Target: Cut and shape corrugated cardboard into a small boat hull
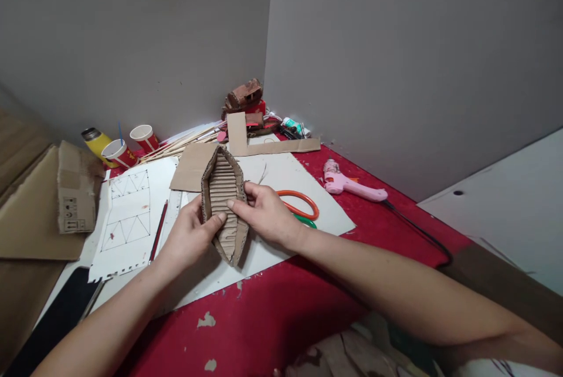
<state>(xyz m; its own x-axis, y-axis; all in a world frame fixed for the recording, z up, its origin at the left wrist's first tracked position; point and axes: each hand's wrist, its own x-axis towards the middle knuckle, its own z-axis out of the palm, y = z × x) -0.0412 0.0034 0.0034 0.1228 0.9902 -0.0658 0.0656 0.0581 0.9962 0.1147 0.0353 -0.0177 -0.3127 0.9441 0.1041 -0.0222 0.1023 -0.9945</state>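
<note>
A small cardboard boat with a ribbed corrugated floor and raised side walls is held up over a white sheet. My left hand grips its left wall, with the thumb lying on the ribbed floor. On the other side, my right hand holds the right wall, its thumb also pressed inside. Both pointed ends of the boat are free of the fingers. Behind my right hand lie scissors with an orange handle loop and a green one, their blades hidden.
A pink glue gun with a black cord lies on the red table at right. At left are a paper with truss drawings, a pencil, paper cups and a yellow bottle. Flat cardboard pieces and wooden sticks lie behind the boat.
</note>
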